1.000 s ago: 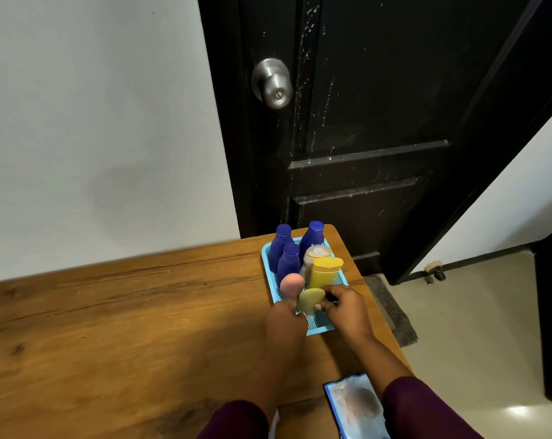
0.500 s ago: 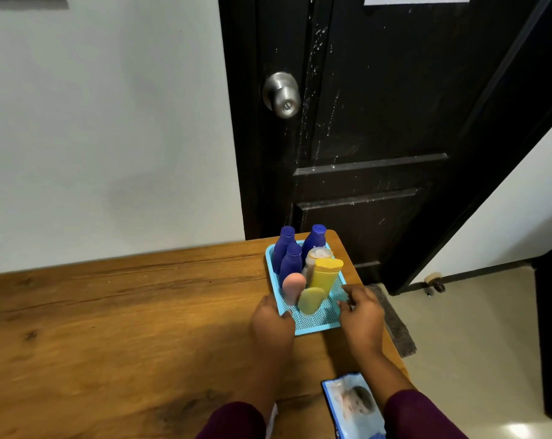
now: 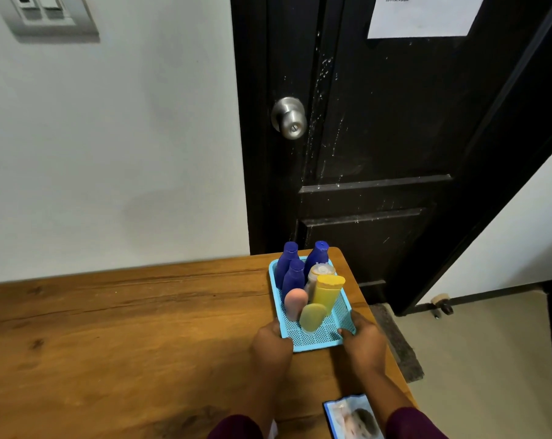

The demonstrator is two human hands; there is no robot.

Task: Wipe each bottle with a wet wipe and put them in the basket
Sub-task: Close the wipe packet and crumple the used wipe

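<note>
A shallow blue mesh basket [image 3: 319, 340] rests near the right end of the wooden table [image 3: 116, 327]. Upright inside it are three dark blue bottles [image 3: 292, 278], a clear capped bottle [image 3: 321, 270], a tall yellow bottle [image 3: 325, 293], a pink bottle [image 3: 295, 302] and a small yellow bottle [image 3: 312, 316]. My left hand [image 3: 272, 345] grips the basket's near left corner. My right hand [image 3: 363, 342] grips its near right corner. A wet wipe pack [image 3: 352, 418] with a baby picture lies by my right forearm.
The table's right edge runs just beyond the basket, above a tiled floor with a dark doormat [image 3: 398, 340]. Behind the table are a black door with a metal knob [image 3: 290, 118] and a white wall carrying a switch plate [image 3: 46, 14].
Both hands left the bottles and spread out to the basket's near corners. The view tilted upward, so the door and wall fill more of the frame.
</note>
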